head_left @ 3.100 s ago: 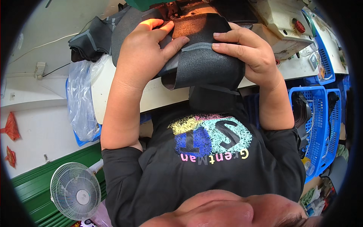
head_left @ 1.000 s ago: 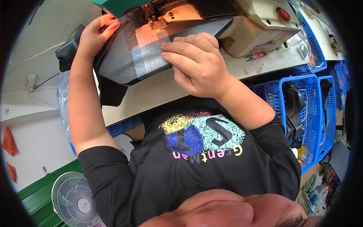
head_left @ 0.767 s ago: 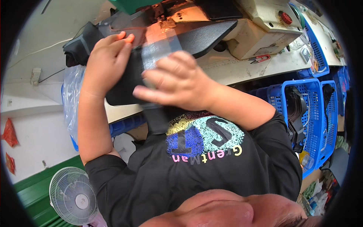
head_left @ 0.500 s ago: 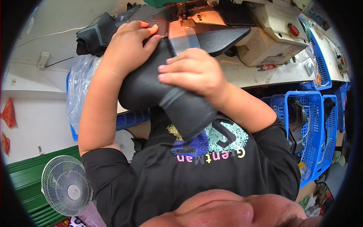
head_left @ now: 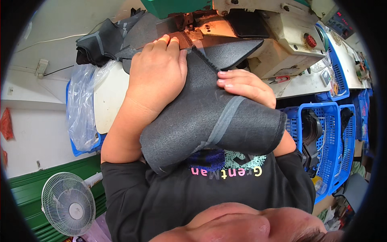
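**Both hands steer a dark panel under the sewing head**

While the person leans over the bench, a dark grey, pebbled fabric panel (head_left: pixel 209 121) drapes from the bed of the sewing machine (head_left: pixel 258 36) down across the forearms toward the chest. Its far edge lies at the lit needle area (head_left: pixel 189 30), so that end is where the work happens, and the loose bulk hangs off the table edge nearer the body.

The left hand (head_left: pixel 159 74) lies palm down on the panel, fingers together and stretched forward, their tips just beside the needle area. It grips nothing; it presses flat, which seems meant to keep the material smooth against the bed and to guide the edge. The right hand (head_left: pixel 242 84) sits a little nearer the body, fingers curled over a raised fold of the panel and the thumb hidden below, so it appears to pinch the material loosely. That hold probably lifts the weight of the hanging part so it does not drag on the far edge.

A lighter grey band (head_left: pixel 225 121) runs diagonally across the panel, from near the right hand down toward the chest.

To the left, more dark pieces (head_left: pixel 100 40) lie heaped on the table beside a clear plastic bag (head_left: pixel 82 109). Blue baskets (head_left: pixel 322 133) stand to the right under the bench, within easy reach, and a white fan (head_left: pixel 68 203) stands low on the left.
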### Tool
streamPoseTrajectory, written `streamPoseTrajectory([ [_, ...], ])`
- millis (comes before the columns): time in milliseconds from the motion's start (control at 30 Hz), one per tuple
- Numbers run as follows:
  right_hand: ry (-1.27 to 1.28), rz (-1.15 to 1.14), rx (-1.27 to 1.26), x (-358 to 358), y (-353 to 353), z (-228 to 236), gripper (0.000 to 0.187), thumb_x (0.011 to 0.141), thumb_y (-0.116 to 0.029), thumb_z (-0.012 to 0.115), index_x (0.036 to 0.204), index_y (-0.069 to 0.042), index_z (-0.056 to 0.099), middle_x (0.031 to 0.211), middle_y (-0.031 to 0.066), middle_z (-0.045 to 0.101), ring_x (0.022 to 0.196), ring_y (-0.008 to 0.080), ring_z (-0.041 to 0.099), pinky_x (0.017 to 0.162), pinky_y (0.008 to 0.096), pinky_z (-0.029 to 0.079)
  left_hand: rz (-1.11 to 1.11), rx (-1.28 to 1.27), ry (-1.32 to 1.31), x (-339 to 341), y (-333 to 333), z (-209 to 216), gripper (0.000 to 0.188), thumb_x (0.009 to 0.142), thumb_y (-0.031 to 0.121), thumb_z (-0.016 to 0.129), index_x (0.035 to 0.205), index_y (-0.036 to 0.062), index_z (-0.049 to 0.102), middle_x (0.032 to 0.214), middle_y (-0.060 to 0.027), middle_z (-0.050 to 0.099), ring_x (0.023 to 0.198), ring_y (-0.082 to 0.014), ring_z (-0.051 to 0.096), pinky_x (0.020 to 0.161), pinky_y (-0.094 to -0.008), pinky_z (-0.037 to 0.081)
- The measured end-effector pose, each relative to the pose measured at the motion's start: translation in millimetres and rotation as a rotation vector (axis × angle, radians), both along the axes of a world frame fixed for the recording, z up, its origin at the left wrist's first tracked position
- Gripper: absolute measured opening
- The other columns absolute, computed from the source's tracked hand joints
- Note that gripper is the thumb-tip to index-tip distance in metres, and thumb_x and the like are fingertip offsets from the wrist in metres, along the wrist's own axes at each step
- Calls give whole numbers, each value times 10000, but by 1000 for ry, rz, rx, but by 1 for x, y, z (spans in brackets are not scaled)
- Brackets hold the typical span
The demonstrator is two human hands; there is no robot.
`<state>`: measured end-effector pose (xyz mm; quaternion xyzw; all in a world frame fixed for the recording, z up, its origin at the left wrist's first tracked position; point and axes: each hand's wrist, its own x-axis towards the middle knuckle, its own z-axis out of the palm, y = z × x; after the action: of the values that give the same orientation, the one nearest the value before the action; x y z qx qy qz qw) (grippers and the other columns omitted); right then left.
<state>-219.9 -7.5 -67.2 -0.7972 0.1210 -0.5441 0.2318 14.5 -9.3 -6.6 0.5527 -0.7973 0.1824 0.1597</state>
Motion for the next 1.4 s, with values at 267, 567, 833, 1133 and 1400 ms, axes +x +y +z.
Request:
streamPoseTrajectory([
  [267, -36, 34, -5, -2, -2, -9, 315, 832, -180, 714, 1081, 14, 721, 1080, 174, 733, 1055, 347, 704, 902, 440, 556, -64, -15, -54, 11, -11, 3, 315, 969, 214, 596, 1145, -33, 681, 1168, -225, 693, 1041, -387, 671, 939, -454, 519],
  [567, -6, 22, -91, -16, 1, -7, 293, 807, -181, 719, 1034, 4, 732, 1048, 161, 741, 1011, 329, 721, 845, 420, 559, -59, 70, -53, 11, -13, 4, 338, 995, 230, 560, 1175, -30, 681, 1221, -211, 683, 1099, -381, 653, 1001, -461, 485],
  [833, 73, -144, -133, -21, -8, -4, 257, 808, -188, 729, 1015, -37, 753, 1084, 103, 758, 1095, 314, 698, 956, 444, 491, -10, 19, -80, 19, -36, -4, 330, 1014, 234, 523, 1167, -18, 670, 1231, -209, 675, 1131, -400, 630, 998, -463, 485],
  [1133, 134, -176, -274, -11, -33, 2, 263, 710, -123, 683, 958, -64, 747, 1040, 37, 755, 996, 278, 645, 888, 424, 471, 2, 165, -1, 51, -84, 2, 257, 995, 249, 538, 1111, 58, 666, 1113, -192, 691, 1047, -415, 632, 903, -490, 517],
  [1400, 194, -225, -277, 17, -43, 9, 367, 639, -179, 771, 995, -94, 740, 1078, -5, 741, 996, 259, 625, 887, 419, 464, -59, 358, 95, 91, -127, 11, 340, 1019, 269, 520, 1194, 21, 673, 1157, -201, 702, 1077, -327, 664, 948, -383, 498],
])
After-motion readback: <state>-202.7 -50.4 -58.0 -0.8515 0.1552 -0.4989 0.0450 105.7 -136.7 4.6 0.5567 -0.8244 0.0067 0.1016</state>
